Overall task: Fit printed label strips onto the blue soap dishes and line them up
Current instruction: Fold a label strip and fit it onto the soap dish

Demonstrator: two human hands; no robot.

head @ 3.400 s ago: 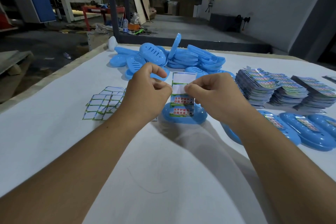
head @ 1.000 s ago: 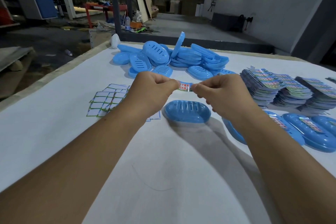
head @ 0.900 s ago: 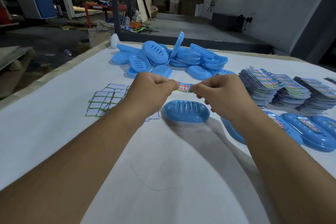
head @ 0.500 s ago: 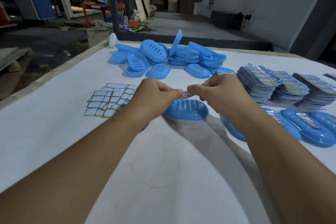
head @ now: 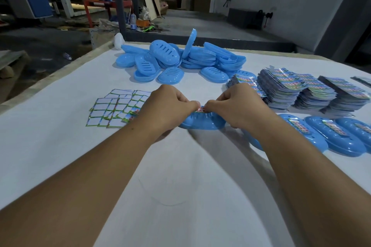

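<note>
A blue soap dish lies upside down on the white table in front of me, mostly covered by my hands. My left hand and my right hand each pinch one end of a folded printed label strip and hold it down against the dish's top. Only a small red-and-white piece of the strip shows between my fingertips. To the right, a row of labelled blue dishes lies side by side.
A heap of unlabelled blue dishes sits at the far side of the table. Stacks of printed label strips stand at the right. Loose white-backed cards are spread at the left. The table's left edge drops to the floor.
Both hands have lowered the folded strip from above the dish down onto it. My hands have drawn closer together, hiding most of the strip.
</note>
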